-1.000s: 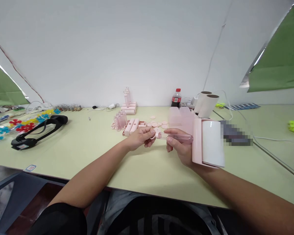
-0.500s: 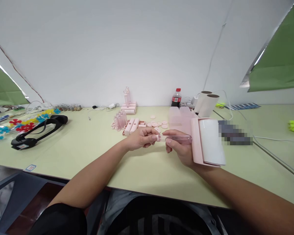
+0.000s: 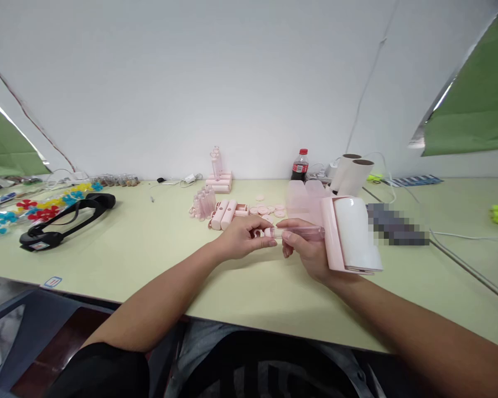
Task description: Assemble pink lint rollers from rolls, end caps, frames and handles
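Observation:
A lint roller with a white roll, a pink cover and a clear pink handle lies sideways in the air above the table. My right hand is closed around that handle, near the roller head. At the handle's free end, my left hand pinches the pale pink end piece between thumb and fingers. Just behind the hands lie flat pink discs and pink cases. Several clear pink handles stand in a cluster left of them.
Pink translucent covers, a cola bottle and two white paper rolls stand behind on the right. A black headset strap and coloured flower pieces lie on the left. Cables cross the table's right side.
My left fingers have shifted on the handle's end, leaving more of the end piece showing. The roller head has tilted slightly; my right hand keeps its hold.

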`<control>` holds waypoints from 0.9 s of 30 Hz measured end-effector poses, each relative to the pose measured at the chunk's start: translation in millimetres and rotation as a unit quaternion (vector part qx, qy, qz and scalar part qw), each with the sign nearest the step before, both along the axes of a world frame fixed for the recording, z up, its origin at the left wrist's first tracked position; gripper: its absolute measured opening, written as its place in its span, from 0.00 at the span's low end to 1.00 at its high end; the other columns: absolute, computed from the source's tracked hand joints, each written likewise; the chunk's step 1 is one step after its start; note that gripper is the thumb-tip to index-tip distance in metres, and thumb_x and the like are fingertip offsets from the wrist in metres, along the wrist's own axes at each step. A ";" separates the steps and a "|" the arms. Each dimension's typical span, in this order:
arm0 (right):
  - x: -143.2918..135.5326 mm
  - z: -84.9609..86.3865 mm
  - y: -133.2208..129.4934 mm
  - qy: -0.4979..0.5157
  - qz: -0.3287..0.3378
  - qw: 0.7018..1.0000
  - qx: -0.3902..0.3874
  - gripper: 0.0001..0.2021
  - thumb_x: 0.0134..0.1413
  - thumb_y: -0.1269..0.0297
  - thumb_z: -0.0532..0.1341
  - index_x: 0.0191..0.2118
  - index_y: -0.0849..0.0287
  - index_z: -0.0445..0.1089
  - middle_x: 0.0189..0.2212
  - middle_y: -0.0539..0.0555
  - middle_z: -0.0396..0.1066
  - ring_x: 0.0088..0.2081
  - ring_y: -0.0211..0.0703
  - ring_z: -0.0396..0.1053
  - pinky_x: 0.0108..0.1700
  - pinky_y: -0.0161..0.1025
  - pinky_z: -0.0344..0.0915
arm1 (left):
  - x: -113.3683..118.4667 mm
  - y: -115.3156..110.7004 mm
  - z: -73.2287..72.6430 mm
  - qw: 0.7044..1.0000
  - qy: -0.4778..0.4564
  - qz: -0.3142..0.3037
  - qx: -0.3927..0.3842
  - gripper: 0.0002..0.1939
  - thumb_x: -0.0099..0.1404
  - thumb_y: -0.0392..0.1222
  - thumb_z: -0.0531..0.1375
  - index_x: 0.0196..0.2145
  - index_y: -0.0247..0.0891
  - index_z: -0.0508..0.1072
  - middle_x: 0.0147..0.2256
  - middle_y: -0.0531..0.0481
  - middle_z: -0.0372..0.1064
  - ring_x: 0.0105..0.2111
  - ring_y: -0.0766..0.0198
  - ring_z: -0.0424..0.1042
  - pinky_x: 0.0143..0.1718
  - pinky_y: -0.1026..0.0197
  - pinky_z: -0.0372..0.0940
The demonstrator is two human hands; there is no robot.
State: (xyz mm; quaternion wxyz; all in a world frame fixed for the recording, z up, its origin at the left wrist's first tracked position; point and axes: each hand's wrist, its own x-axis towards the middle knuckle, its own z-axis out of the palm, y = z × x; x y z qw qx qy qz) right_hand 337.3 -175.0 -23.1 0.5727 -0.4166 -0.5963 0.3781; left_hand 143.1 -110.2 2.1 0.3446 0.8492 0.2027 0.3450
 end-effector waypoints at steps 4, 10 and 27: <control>0.6 -2.7 3.0 0.035 0.021 0.999 0.013 0.14 0.58 0.52 0.63 0.42 0.57 0.75 0.21 0.47 0.69 0.21 0.38 0.67 0.26 0.36 0.65 | 0.9 -4.5 -0.4 0.986 0.028 0.042 0.158 0.16 0.65 0.51 0.62 0.42 0.35 0.76 0.30 0.48 0.73 0.29 0.66 0.67 0.31 0.63 0.62; -0.4 -2.7 3.6 0.052 0.042 0.998 0.005 0.14 0.59 0.52 0.62 0.41 0.57 0.76 0.23 0.48 0.70 0.21 0.36 0.68 0.24 0.35 0.65 | -0.6 -6.3 1.9 0.979 0.073 0.038 0.187 0.16 0.69 0.51 0.58 0.43 0.36 0.76 0.28 0.50 0.71 0.28 0.66 0.67 0.32 0.63 0.60; -1.4 -3.4 4.3 0.060 0.061 0.995 -0.045 0.12 0.56 0.57 0.64 0.39 0.60 0.76 0.19 0.48 0.69 0.21 0.37 0.67 0.23 0.34 0.65 | -2.5 -7.3 7.3 0.992 0.100 -0.020 0.072 0.17 0.69 0.52 0.56 0.38 0.34 0.75 0.26 0.52 0.64 0.27 0.67 0.62 0.29 0.64 0.56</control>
